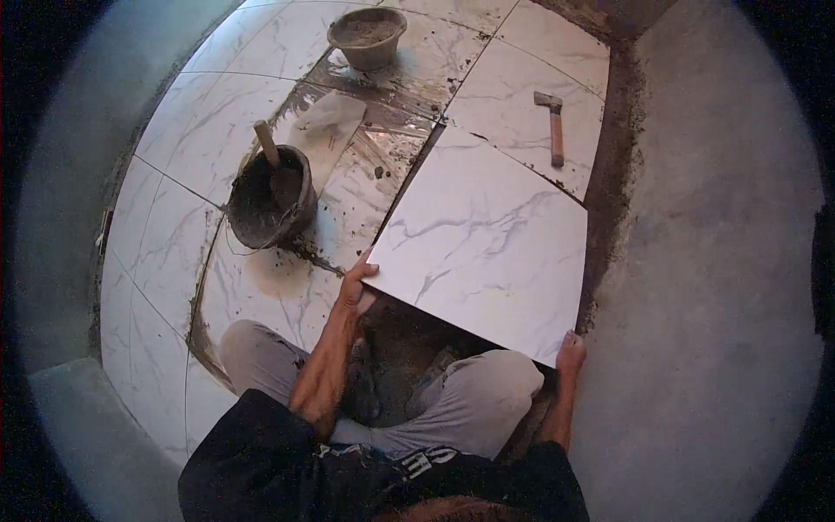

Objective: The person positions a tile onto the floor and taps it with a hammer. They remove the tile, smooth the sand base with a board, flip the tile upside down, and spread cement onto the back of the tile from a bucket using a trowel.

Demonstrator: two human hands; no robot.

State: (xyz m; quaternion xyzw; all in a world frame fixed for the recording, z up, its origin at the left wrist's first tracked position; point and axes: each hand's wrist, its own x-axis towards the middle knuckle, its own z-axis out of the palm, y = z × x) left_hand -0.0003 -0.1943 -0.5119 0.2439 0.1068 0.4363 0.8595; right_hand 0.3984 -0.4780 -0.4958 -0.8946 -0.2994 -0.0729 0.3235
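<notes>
A large white marble-veined tile (477,239) lies at a slight angle over the bare dark patch of floor (396,331) in front of my knees. My left hand (357,280) grips its near left corner, thumb on top and fingers under the edge. My right hand (570,352) is closed on the near right corner. Beyond the tile, a hammer (555,135) with a wooden handle rests on another tile. Left of it stands a black bucket (270,213) holding a trowel (265,141) with a wooden handle.
A grey mortar tub (370,48) stands at the back. A pale sheet (328,126) lies on mortar-smeared tiles behind the bucket. Marble-patterned floor tiles (161,230) spread to the left. Grey plastered walls (704,261) rise on both sides, with a raised ledge (83,396) at lower left.
</notes>
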